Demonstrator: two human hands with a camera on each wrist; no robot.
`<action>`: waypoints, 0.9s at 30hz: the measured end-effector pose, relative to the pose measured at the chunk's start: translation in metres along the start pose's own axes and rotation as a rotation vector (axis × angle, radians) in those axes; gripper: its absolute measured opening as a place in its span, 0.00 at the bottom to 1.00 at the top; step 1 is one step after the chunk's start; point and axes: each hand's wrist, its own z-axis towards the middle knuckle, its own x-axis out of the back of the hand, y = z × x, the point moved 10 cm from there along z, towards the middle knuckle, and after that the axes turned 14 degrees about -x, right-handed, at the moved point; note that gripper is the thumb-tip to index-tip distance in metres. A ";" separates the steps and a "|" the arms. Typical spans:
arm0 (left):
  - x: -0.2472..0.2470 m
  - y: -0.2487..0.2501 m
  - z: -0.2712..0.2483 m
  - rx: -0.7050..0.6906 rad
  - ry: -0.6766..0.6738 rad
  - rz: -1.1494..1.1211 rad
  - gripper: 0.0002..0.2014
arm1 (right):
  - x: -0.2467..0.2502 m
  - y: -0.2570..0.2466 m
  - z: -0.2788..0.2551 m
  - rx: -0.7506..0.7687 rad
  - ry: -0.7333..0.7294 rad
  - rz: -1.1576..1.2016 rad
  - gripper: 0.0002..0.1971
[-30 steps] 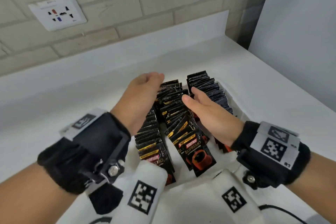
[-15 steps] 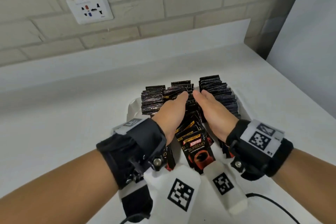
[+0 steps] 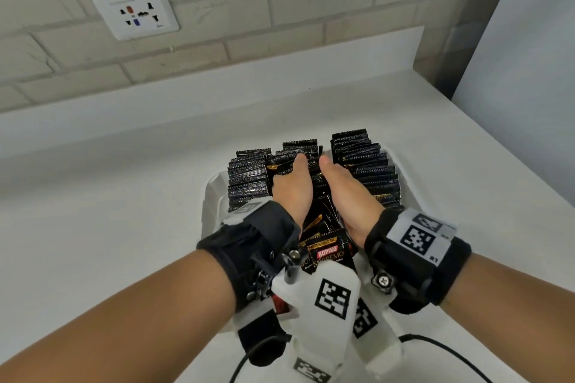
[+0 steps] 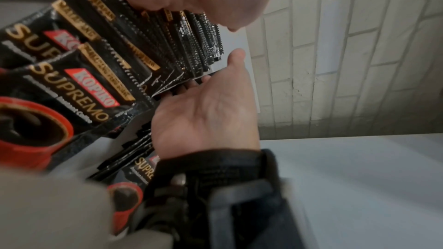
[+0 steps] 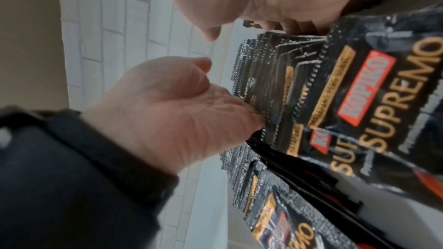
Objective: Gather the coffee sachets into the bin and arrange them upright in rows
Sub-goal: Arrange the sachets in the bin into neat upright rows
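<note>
A white bin [image 3: 210,196] on the counter holds black Kopiko coffee sachets standing in three rows: left row [image 3: 247,180], middle row [image 3: 300,146], right row [image 3: 364,162]. The front sachets of the middle row [image 3: 326,253] lean back toward me. My left hand [image 3: 292,188] and right hand [image 3: 343,188] flank the middle row, palms facing each other and pressing its sides. The fingers reach down between the rows and are hidden. The left wrist view shows my left hand [image 4: 203,113] flat against the sachet edges [image 4: 167,82]. The right wrist view shows my right hand [image 5: 172,109] against them [image 5: 275,101].
The bin sits on a white counter [image 3: 124,227] with a raised back edge under a brick wall. A wall socket [image 3: 135,12] is at the upper left. A grey panel [image 3: 529,87] borders the counter on the right. A black cable [image 3: 435,347] trails near my right wrist.
My hands were apart above the rows a second ago. They have come together onto both sides of the middle row and slid a little deeper along it.
</note>
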 end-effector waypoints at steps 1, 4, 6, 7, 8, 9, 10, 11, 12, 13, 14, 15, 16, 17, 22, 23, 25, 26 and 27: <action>0.000 -0.002 0.002 0.002 0.013 -0.012 0.34 | 0.000 0.002 0.001 -0.006 0.001 0.000 0.38; 0.000 -0.006 0.007 0.002 0.050 -0.050 0.34 | 0.000 0.005 0.004 -0.035 0.009 -0.041 0.37; -0.002 -0.006 0.011 -0.008 0.067 -0.065 0.34 | 0.001 0.006 0.006 -0.035 0.013 -0.052 0.36; -0.003 -0.006 0.011 -0.013 0.067 -0.075 0.34 | 0.001 0.005 0.007 -0.029 0.012 -0.044 0.35; -0.004 -0.006 0.012 -0.017 0.065 -0.086 0.34 | 0.001 0.004 0.007 -0.030 0.012 -0.038 0.34; -0.005 -0.005 0.012 -0.025 0.064 -0.097 0.34 | 0.000 0.004 0.007 -0.033 0.009 -0.034 0.34; -0.006 -0.006 0.014 -0.036 0.064 -0.106 0.34 | 0.000 0.003 0.007 -0.041 0.011 -0.031 0.35; -0.006 -0.006 0.014 -0.046 0.064 -0.110 0.33 | 0.000 0.004 0.008 -0.047 0.010 -0.026 0.36; -0.006 -0.006 0.015 -0.052 0.061 -0.110 0.33 | 0.000 0.004 0.008 -0.056 0.010 -0.022 0.36; -0.006 -0.006 0.015 -0.053 0.054 -0.109 0.33 | -0.001 0.005 0.008 -0.062 0.006 -0.016 0.37; -0.007 -0.007 0.015 -0.052 0.047 -0.111 0.32 | -0.001 0.006 0.008 -0.066 0.003 -0.009 0.37; -0.007 -0.007 0.016 -0.050 0.041 -0.119 0.32 | -0.001 0.006 0.009 -0.062 0.000 0.001 0.37; -0.007 -0.007 0.016 -0.051 0.041 -0.126 0.31 | -0.001 0.005 0.010 -0.057 0.000 0.007 0.38; -0.006 -0.006 0.017 -0.056 0.045 -0.129 0.31 | 0.000 0.004 0.010 -0.054 0.006 0.009 0.38; -0.002 0.002 0.020 -0.086 0.083 -0.160 0.30 | -0.003 -0.006 0.009 -0.055 0.035 -0.014 0.48; -0.001 0.003 0.021 -0.087 0.090 -0.170 0.30 | -0.002 -0.007 0.011 -0.060 0.039 -0.010 0.48; 0.002 0.007 0.022 -0.090 0.109 -0.171 0.30 | 0.001 -0.008 0.012 -0.073 0.057 -0.008 0.42; 0.004 0.008 0.023 -0.092 0.118 -0.165 0.30 | 0.001 -0.008 0.013 -0.077 0.059 -0.005 0.40; 0.005 0.010 0.024 -0.094 0.126 -0.153 0.30 | 0.003 -0.007 0.016 -0.079 0.061 -0.004 0.38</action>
